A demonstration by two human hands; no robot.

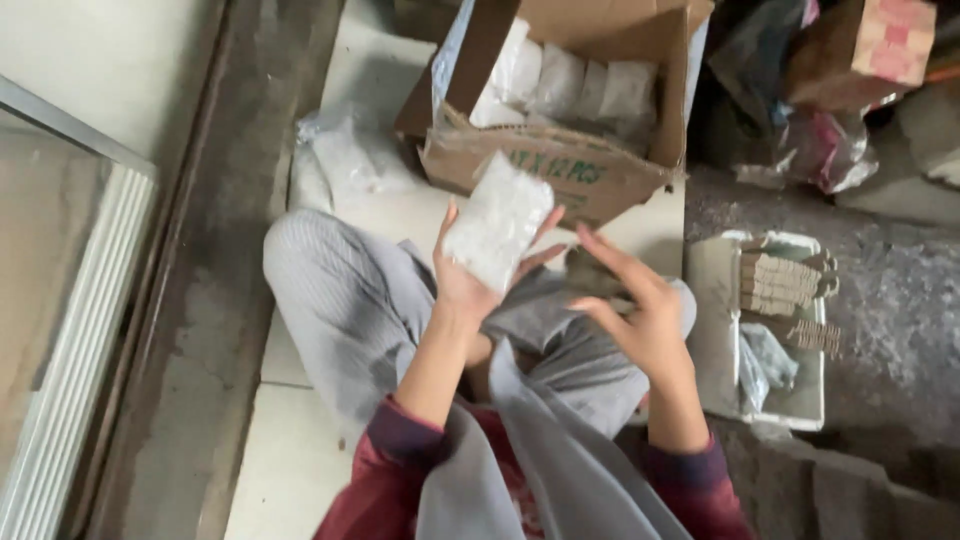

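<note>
My left hand [468, 285] grips a white packet [497, 220], my right hand [640, 310] open just beside it, cardboard box [560, 170] beyond.

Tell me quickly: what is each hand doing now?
Left hand: holding a white plastic packet.
Right hand: open, fingers spread, holding nothing.

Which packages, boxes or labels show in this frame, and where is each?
White packet: flat plastic pouch, in left hand.
Cardboard box: brown, open, ahead, green print, white packets inside.
Loose bag: clear plastic, left of box.
Tray: pale, right, holding tan ridged pieces.
Small box: brown and pink, top right.
</note>
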